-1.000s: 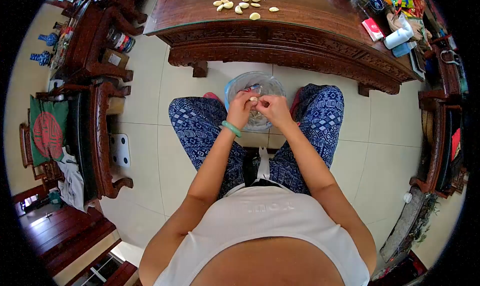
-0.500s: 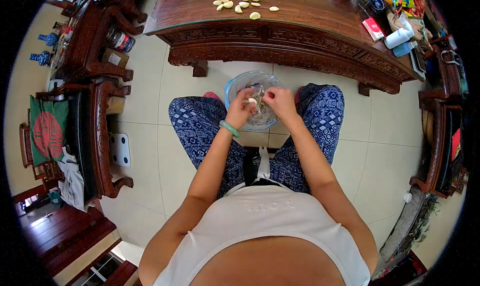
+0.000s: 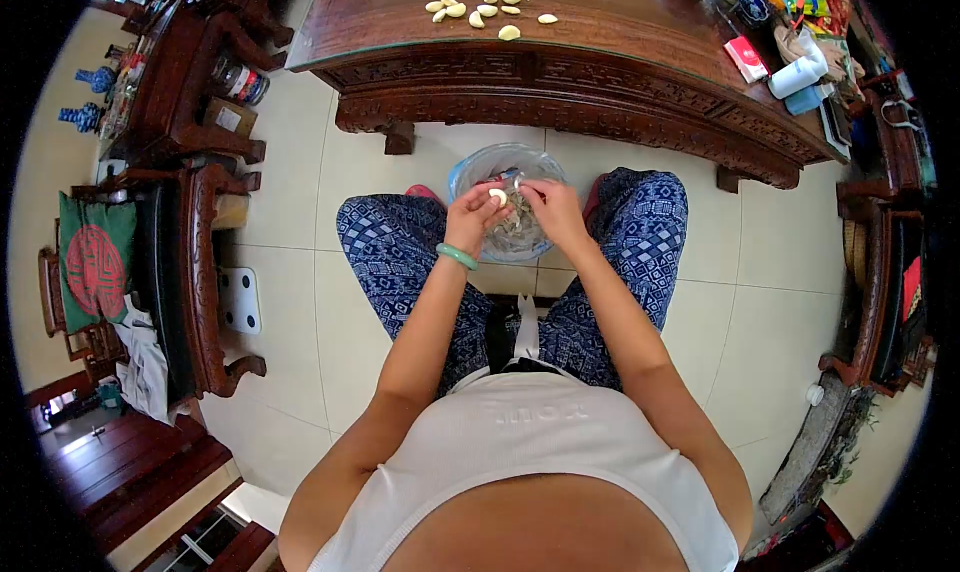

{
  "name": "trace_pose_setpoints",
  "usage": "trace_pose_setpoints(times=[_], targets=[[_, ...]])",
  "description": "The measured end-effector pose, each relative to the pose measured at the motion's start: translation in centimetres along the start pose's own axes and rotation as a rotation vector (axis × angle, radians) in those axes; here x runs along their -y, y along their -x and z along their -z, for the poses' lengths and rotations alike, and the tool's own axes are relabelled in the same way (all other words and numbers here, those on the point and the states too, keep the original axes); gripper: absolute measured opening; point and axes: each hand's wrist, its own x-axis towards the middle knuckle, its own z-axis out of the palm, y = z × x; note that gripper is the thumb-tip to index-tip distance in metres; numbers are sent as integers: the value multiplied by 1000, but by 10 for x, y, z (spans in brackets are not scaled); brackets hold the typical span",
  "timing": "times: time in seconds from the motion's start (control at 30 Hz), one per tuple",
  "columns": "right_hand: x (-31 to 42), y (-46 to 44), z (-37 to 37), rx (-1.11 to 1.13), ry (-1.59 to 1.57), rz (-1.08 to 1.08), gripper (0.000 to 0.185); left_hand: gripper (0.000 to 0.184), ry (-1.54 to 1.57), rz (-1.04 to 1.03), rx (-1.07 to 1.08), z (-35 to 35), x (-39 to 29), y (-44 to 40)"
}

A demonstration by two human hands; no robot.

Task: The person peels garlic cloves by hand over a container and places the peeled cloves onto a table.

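My left hand (image 3: 474,219), with a green bangle at its wrist, pinches a pale garlic clove (image 3: 498,198) between thumb and fingers. Just to its right is my right hand (image 3: 556,214), its thumb and fingertips closed together. A thin whitish bit, apparently garlic skin, shows at those fingertips, though it is too small to be sure. Both hands are over a bin (image 3: 465,172) lined with clear plastic. Papery scraps and other refuse lie inside it, partly hidden by the hands. Several peeled garlic cloves (image 3: 487,11) are scattered on the wooden table (image 3: 390,17) ahead.
Patterned trouser legs (image 3: 385,247) flank the bin. On the table's right end stand a white bottle (image 3: 798,77), a red-and-white packet (image 3: 745,60) and colourful bags. A carved chair (image 3: 205,272) is at left, with a white scale (image 3: 240,300) on the floor beside it.
My left hand has turned slightly and drawn a little left, showing the clove more plainly. My right fingertips have shifted slightly left, with a whitish bit now visible at them.
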Motion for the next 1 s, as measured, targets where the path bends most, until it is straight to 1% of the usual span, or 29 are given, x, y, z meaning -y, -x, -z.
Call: trace_pose_setpoints(times=[0.07, 0.1, 0.17, 0.3, 0.4, 0.47, 0.5, 0.57, 0.6, 0.67, 0.73, 0.8, 0.83, 0.9, 0.93, 1.0], targets=[[15, 1, 8, 99, -267, -124, 19, 24, 15, -13, 18, 2, 3, -2], [14, 2, 6, 99, -266, -125, 19, 24, 15, -13, 19, 2, 5, -2], [11, 5, -1, 93, -383, -139, 20, 21, -12, -32, 3, 1, 8, -3], [10, 5, -3, 97, -367, -123, 20, 22, 2, -50, 21, 4, 13, -6], [3, 5, -5, 78, -397, -170, 19, 22, -53, -26, 27, 6, 12, -6], [3, 3, -3, 127, -340, -146, 16, 23, -89, 60, 0, 4, 8, -2], [2, 2, -3, 126, -341, -146, 16, 23, -90, 61, 0, 5, 9, -2], [-2, 1, -6, 71, -367, -173, 13, 26, 10, 89, 94, 8, 12, -4], [-5, 1, -8, 70, -367, -173, 13, 26, 10, 89, 94, 5, 8, -2], [-10, 0, -11, -42, -328, -243, 13, 28, 69, 58, 54, -3, 3, 4], [-7, 1, -8, -18, -329, -263, 13, 28, 83, 86, 79, 5, 4, 0], [-12, 1, -10, -20, -183, -114, 11, 29, 97, 113, 103, 9, 7, -3], [-12, 1, -11, -21, -182, -114, 11, 28, 120, 117, 74, 9, 10, -4], [-10, 3, -14, 69, -337, -180, 11, 26, 148, 110, 16, 9, 13, -6], [-9, 4, -14, 69, -337, -180, 11, 26, 148, 110, 16, 9, 15, -6], [-5, 7, -15, 113, -480, -289, 13, 24, 70, 34, -68, 7, 18, -6]])
